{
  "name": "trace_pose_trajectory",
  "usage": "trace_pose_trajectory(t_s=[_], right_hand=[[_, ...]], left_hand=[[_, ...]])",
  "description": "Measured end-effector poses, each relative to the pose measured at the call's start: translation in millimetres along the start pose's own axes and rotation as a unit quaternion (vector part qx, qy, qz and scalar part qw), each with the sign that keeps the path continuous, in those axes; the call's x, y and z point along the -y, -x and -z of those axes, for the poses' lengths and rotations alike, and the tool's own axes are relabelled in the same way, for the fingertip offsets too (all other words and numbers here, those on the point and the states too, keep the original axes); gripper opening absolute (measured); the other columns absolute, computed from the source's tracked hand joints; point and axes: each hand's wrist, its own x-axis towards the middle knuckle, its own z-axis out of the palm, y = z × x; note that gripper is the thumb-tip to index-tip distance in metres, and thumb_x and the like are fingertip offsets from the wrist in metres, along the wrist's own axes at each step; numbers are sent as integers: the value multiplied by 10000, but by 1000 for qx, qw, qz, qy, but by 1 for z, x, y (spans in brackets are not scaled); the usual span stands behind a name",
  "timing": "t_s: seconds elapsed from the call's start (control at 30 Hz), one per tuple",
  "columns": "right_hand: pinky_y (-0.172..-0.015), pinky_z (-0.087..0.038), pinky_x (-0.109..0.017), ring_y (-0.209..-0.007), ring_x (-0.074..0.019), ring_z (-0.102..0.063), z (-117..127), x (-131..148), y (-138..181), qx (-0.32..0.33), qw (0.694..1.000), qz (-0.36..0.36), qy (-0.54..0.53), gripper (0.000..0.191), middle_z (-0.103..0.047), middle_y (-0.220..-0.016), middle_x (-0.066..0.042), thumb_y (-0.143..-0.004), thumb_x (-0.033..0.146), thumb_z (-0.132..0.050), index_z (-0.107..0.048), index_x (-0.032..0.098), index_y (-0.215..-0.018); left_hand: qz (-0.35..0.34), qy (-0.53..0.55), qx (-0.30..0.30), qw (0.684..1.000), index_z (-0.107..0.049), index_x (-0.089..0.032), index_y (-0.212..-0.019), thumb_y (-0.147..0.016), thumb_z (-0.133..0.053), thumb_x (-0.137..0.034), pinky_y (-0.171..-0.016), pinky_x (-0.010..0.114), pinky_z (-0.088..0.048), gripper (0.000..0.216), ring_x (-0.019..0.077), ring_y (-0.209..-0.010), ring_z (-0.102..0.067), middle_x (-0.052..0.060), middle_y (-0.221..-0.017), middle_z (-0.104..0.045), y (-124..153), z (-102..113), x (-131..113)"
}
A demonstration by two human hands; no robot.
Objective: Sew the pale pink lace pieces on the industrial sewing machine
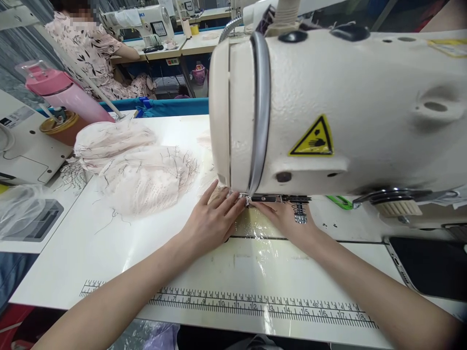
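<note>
My left hand [213, 218] lies flat with its fingers spread, the fingertips beside the needle area of a cream sewing machine [328, 97]. Pale fabric [206, 170] shows just beyond those fingers, partly hidden by the machine head. On the other side of the needle, my right hand [292, 218] reaches in under the machine arm. Its thumb side points toward the presser foot, but most of its fingers are hidden, so I cannot make out any grip. Left of the machine, a heap of pale pink lace pieces [146, 184] with loose dark threads rests on the white table.
A printed ruler [233, 304] runs along the table's front edge. At right lie a black phone [430, 265] and a green-handled tool [339, 201]. A pink bottle [69, 92] stands at the back left. Beyond, a person [83, 53] sits by another sewing machine [146, 26].
</note>
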Motion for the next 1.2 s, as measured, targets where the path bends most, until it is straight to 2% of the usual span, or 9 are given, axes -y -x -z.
trace_pose_trajectory(t_s=[0.17,0.27,0.4,0.53,0.67,0.83,0.93,1.07,1.2], right_hand=[[-915,-579,-471,-1113,-269,-668,-6,-5,-1,-74,992,61,85,363,-713,-1167,-31,-999,472,-408,-641,346,-1247],[-749,-621,-418,-1007,-276,-702,-11,-16,4,-112,981,56,145,366,-717,-1121,-49,-968,494,-478,-618,344,-1271],[-646,-621,-362,-884,-239,-721,-12,-19,11,-118,975,75,172,367,-713,-1108,-49,-956,467,-516,-599,368,-1299],[-764,-629,-406,-966,-224,-708,-3,2,12,-93,979,110,147,337,-725,-1102,-9,-987,371,-464,-601,418,-1291],[-890,-584,-437,-996,-231,-704,8,22,9,-50,977,152,139,323,-743,-1085,-14,-981,321,-473,-644,358,-1253],[-845,-599,-413,-992,-245,-712,13,22,12,-60,970,143,186,347,-747,-1081,-29,-968,338,-481,-633,344,-1280],[-831,-603,-404,-982,-256,-714,10,19,13,-64,968,142,198,352,-755,-1054,-38,-936,333,-543,-636,334,-1276],[-797,-610,-401,-1043,-267,-698,11,16,16,-40,964,167,201,359,-734,-1145,-29,-918,265,-559,-638,365,-1253],[-778,-611,-410,-1079,-262,-685,16,17,19,-11,961,186,203,412,-695,-1237,-10,-915,239,-549,-599,392,-1294]], left_hand=[[-5,-3,-17,1000,-616,-114,-1268,-955,-522,-218,-1111,489,-390,343,276,-1191,-606,107,-1265,-673,-1,1,-2],[-28,-18,-44,998,-627,-126,-1237,-937,-547,-139,-1030,420,-453,311,243,-1113,-621,95,-1235,-685,-2,3,-3],[-39,-29,-65,997,-641,-129,-1180,-933,-542,-112,-947,374,-489,267,209,-981,-648,90,-1155,-710,-3,5,-3],[21,-15,-25,999,-661,-147,-1085,-958,-488,-231,-1029,439,-451,231,236,-975,-666,77,-1022,-727,-5,7,0],[22,-8,-13,1000,-644,-147,-1135,-955,-475,-245,-1044,483,-436,266,250,-951,-676,76,-993,-728,-6,6,2],[14,-21,-18,1000,-652,-150,-1166,-966,-476,-220,-1011,519,-456,275,257,-914,-687,79,-1000,-738,-5,6,0],[-2,-23,-29,999,-664,-140,-1154,-962,-500,-202,-966,472,-491,260,235,-879,-690,81,-1006,-743,-4,5,0],[-41,-6,-37,998,-636,-130,-1219,-962,-501,-152,-919,381,-519,291,207,-970,-689,84,-1107,-733,-2,3,1],[-36,9,-27,999,-633,-132,-1237,-971,-484,-158,-981,400,-505,306,218,-1056,-681,95,-1143,-725,-2,2,1]])
